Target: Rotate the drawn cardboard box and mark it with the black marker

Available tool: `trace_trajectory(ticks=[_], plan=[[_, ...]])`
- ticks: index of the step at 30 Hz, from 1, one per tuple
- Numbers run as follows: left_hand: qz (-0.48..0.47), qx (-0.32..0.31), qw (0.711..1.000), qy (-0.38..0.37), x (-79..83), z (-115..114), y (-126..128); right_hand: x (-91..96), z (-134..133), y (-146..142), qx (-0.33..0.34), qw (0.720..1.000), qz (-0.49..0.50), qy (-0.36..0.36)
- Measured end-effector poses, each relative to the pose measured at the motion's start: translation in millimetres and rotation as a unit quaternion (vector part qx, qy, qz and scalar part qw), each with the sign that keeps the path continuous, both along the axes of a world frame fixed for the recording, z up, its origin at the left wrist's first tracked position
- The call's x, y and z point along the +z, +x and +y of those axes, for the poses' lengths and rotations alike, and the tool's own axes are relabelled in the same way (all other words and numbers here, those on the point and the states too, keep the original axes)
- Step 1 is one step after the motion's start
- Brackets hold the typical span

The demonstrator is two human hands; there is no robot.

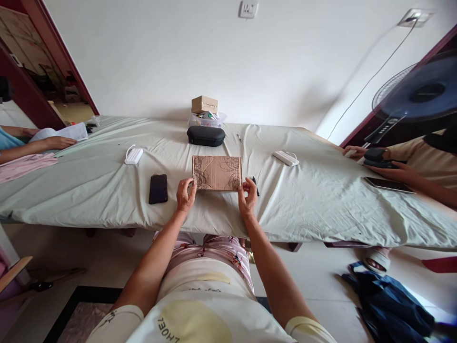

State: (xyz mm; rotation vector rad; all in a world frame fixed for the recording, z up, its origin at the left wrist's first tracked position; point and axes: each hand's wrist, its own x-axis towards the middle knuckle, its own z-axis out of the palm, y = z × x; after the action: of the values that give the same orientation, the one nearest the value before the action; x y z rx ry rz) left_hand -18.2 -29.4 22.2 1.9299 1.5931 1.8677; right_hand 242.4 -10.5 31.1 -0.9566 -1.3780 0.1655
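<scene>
Arms [150, 269]: both reach forward over the worktop's [114, 202] near edge, forearms angled inward.
Left hand [185, 196]: thumb and fingers pinch the cardboard [217, 172] at its left edge, near the lower corner.
Right hand [248, 196]: pinches the right edge likewise; a black pen [255, 186] shows beside it, and I cannot tell if it is held.
Cardboard: between the hands, scribbled loops at its corners.
Worktop: pale, wrinkled cloth; phone [158, 189] left of the left hand, black case [206, 136] beyond the cardboard, box [204, 104] on a clear tub [222, 118] behind that.
Room: white wall [160, 57], fan [424, 93] at right, a person's hands [59, 142] on white cloth [80, 131] at far left.
</scene>
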Motion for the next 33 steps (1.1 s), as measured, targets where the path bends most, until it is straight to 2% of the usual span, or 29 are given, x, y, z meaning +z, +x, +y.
trace_trajectory(ticks=[4, 7, 10, 12, 15, 18, 21, 25, 27, 29, 31, 33], plan=[[0.024, -0.022, 0.999, 0.014, -1.2, -0.4, 4.2, 4.8, -7.2, 1.4, -0.031, 0.998, -0.046, 0.018], [0.064, 0.013, 0.998, 0.000, 0.0, -0.7, 8.1, 5.8, -6.4, 1.9, -0.062, 0.995, -0.080, 0.016], [0.130, 0.036, 0.991, -0.009, 3.4, -4.5, 15.4, 5.6, -5.6, 0.0, -0.118, 0.987, -0.111, 0.022], [0.192, 0.014, 0.981, -0.010, 5.3, -7.7, 21.9, 6.1, -8.4, -4.9, -0.143, 0.976, -0.160, 0.024], [0.261, -0.030, 0.965, -0.009, 5.4, -10.0, 29.2, 8.2, -16.9, -17.5, -0.111, 0.957, -0.269, 0.007], [0.277, -0.040, 0.960, -0.013, 3.6, -8.9, 30.4, 9.9, -23.1, -27.4, -0.063, 0.941, -0.332, -0.013], [0.278, -0.039, 0.960, -0.026, 3.0, -7.9, 28.7, 8.7, -20.7, -23.9, -0.073, 0.949, -0.307, -0.009], [0.273, -0.042, 0.961, -0.032, 4.3, -9.2, 28.3, 2.1, -11.2, -7.7, -0.116, 0.977, -0.180, -0.010], [0.264, -0.034, 0.963, -0.033, 4.6, -9.7, 27.8, -1.5, -9.1, -4.4, -0.090, 0.985, -0.144, -0.017], [0.243, -0.017, 0.969, -0.033, 4.4, -9.6, 26.5, -4.2, -10.5, -7.0, -0.027, 0.987, -0.161, -0.007], [0.224, -0.015, 0.974, -0.029, 3.7, -9.0, 24.5, -5.9, -14.4, -13.6, 0.053, 0.973, -0.224, 0.017], [0.225, -0.043, 0.973, -0.019, 2.6, -7.9, 22.8, -6.6, -18.8, -20.7, 0.119, 0.947, -0.296, 0.036]])
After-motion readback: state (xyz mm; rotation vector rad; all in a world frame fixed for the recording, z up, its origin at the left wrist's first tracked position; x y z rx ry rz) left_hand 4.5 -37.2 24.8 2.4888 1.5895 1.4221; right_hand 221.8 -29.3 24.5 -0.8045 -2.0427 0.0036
